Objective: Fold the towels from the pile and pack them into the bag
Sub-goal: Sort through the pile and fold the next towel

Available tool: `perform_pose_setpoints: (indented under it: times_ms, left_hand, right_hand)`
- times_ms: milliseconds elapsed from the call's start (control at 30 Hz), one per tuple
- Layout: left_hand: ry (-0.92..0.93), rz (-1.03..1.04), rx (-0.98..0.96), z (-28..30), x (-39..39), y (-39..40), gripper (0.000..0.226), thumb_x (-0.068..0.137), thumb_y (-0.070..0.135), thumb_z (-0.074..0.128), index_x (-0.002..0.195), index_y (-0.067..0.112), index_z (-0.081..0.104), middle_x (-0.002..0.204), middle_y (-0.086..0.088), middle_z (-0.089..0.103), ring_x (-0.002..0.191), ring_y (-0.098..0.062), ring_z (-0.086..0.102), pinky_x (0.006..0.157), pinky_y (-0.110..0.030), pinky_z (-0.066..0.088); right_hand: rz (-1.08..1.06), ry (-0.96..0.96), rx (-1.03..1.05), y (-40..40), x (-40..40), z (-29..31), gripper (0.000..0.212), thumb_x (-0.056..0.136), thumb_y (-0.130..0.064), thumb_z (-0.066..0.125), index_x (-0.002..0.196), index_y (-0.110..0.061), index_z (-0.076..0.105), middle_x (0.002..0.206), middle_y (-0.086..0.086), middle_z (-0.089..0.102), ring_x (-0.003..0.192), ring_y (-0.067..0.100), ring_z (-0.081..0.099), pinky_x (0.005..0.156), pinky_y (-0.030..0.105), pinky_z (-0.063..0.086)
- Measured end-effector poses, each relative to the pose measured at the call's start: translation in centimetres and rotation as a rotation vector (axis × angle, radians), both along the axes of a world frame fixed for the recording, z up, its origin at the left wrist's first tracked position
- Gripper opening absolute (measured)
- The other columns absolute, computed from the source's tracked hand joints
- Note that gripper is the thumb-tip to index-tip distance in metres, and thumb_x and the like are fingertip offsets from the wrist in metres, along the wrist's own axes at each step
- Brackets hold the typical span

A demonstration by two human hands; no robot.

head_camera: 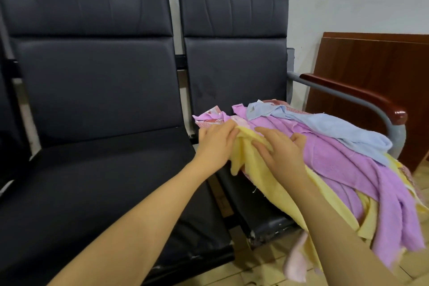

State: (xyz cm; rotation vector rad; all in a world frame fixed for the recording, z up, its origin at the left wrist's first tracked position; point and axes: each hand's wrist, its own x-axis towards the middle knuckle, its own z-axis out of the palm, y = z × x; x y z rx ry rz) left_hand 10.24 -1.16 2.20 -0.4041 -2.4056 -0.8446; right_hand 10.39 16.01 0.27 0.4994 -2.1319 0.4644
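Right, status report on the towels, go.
Left hand and right hand both on yellow towel. Pile unfolded on right seat. No bag in view.

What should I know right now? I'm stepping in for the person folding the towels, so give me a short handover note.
Left hand: fingers curled on the upper edge of the yellow towel.
Right hand: lies on the same towel, fingers fairly straight.
Towels: unfolded pile on the right-hand seat, purple towel and blue towel on top, some hanging over the seat's front edge.
Left-hand seat: free for folding.
Done: nothing folded in view; no bag in view.
Left: fold every towel, then pack.
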Motion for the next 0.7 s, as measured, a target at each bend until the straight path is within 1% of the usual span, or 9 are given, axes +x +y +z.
perform_pose_setpoints:
  times_ms: [67, 167, 267, 333, 400, 500, 567, 633, 700]
  left_hand:
    - [0.031, 0.101, -0.009, 0.1, 0.7, -2.5, 0.021, 0.102, 0.02, 0.035, 0.085, 0.019, 0.046, 0.07, 0.006, 0.053, 0.075, -0.017, 0.051, 0.076, -0.031, 0.024]
    - [-0.022, 0.217, 0.002, 0.6, 2.0, -7.4, 0.021, 0.103, 0.024, 0.032, 0.094, 0.016, 0.05, 0.074, -0.004, 0.062, 0.077, -0.024, 0.053, 0.083, -0.035, 0.026]
    - [0.012, 0.366, -0.241, 1.3, 3.5, -12.7, 0.031, 0.103, 0.034, 0.028, 0.1, 0.017, 0.054, 0.081, -0.001, 0.063, 0.082, -0.024, 0.054, 0.086, -0.037, 0.028]
    - [0.063, 0.462, -0.424, 1.7, 4.4, -16.0, 0.032, 0.103, 0.037, 0.029, 0.098, 0.021, 0.056, 0.081, 0.002, 0.062, 0.08, -0.023, 0.053, 0.084, -0.038, 0.03]
    - [0.102, 0.528, -0.541, 1.9, 4.8, -19.2, 0.03, 0.101, 0.036, 0.036, 0.092, 0.02, 0.059, 0.076, 0.002, 0.061, 0.075, -0.024, 0.051, 0.077, -0.037, 0.028]
    - [0.182, 0.658, -0.71, 1.9, 4.9, -22.8, 0.018, 0.09, 0.029, 0.063, 0.074, 0.019, 0.064, 0.058, 0.003, 0.054, 0.06, -0.022, 0.046, 0.064, -0.035, 0.03]
    - [0.198, 0.777, -0.706, 2.1, 4.9, -24.6, 0.02, 0.08, 0.023, 0.074, 0.066, 0.019, 0.061, 0.053, 0.004, 0.048, 0.056, -0.02, 0.041, 0.061, -0.033, 0.027]
    - [0.197, 0.828, -0.664, 2.6, 4.9, -25.9, 0.023, 0.08, 0.022, 0.076, 0.065, 0.017, 0.06, 0.053, 0.003, 0.046, 0.058, -0.02, 0.037, 0.062, -0.032, 0.024]
    - [0.083, 0.828, -0.677, 2.4, 5.2, -27.0, 0.01, 0.087, 0.024, 0.068, 0.084, 0.015, 0.065, 0.073, -0.002, 0.055, 0.07, -0.023, 0.045, 0.066, -0.034, 0.029]
  right_hand:
    - [0.083, -0.123, -0.007, -1.4, 0.6, -0.6, 0.041, 0.087, -0.043, 0.041, 0.103, -0.018, 0.069, 0.09, -0.005, 0.072, 0.085, 0.015, 0.062, 0.074, 0.025, 0.011]
    - [0.19, -0.221, -0.051, -4.5, 1.4, -0.2, 0.047, 0.087, -0.05, 0.036, 0.105, -0.021, 0.068, 0.094, -0.005, 0.071, 0.089, 0.009, 0.057, 0.077, 0.025, 0.011]
    - [0.322, -0.277, -0.17, -8.5, 2.2, 0.7, 0.029, 0.094, -0.039, 0.05, 0.106, -0.019, 0.068, 0.092, -0.008, 0.068, 0.09, -0.015, 0.038, 0.082, 0.026, 0.014]
    - [0.408, -0.312, -0.221, -11.7, 2.5, 1.1, 0.018, 0.096, -0.032, 0.055, 0.105, -0.024, 0.068, 0.093, -0.017, 0.064, 0.093, -0.01, 0.038, 0.088, 0.024, 0.019]
    - [0.48, -0.308, -0.214, -15.2, 2.4, 1.6, 0.021, 0.094, -0.04, 0.051, 0.101, -0.029, 0.068, 0.093, -0.023, 0.064, 0.097, 0.007, 0.052, 0.095, 0.018, 0.022]
    - [0.57, -0.296, -0.229, -19.9, 2.2, 2.3, 0.029, 0.094, -0.039, 0.048, 0.101, -0.022, 0.071, 0.096, -0.015, 0.07, 0.09, 0.009, 0.061, 0.093, 0.039, 0.04]
    - [0.572, -0.273, -0.324, -22.5, 2.1, 2.4, 0.026, 0.096, -0.032, 0.049, 0.103, -0.019, 0.071, 0.099, -0.011, 0.07, 0.092, 0.009, 0.062, 0.09, 0.045, 0.044]
    - [0.58, -0.349, -0.417, -24.6, 1.8, 2.2, 0.022, 0.098, -0.029, 0.051, 0.11, -0.023, 0.068, 0.105, -0.011, 0.067, 0.099, 0.008, 0.06, 0.095, 0.043, 0.042]
    - [0.478, -0.459, -0.258, -25.8, 1.3, 1.4, 0.027, 0.097, -0.029, 0.051, 0.122, -0.027, 0.06, 0.116, -0.009, 0.059, 0.111, 0.012, 0.053, 0.098, 0.032, 0.029]
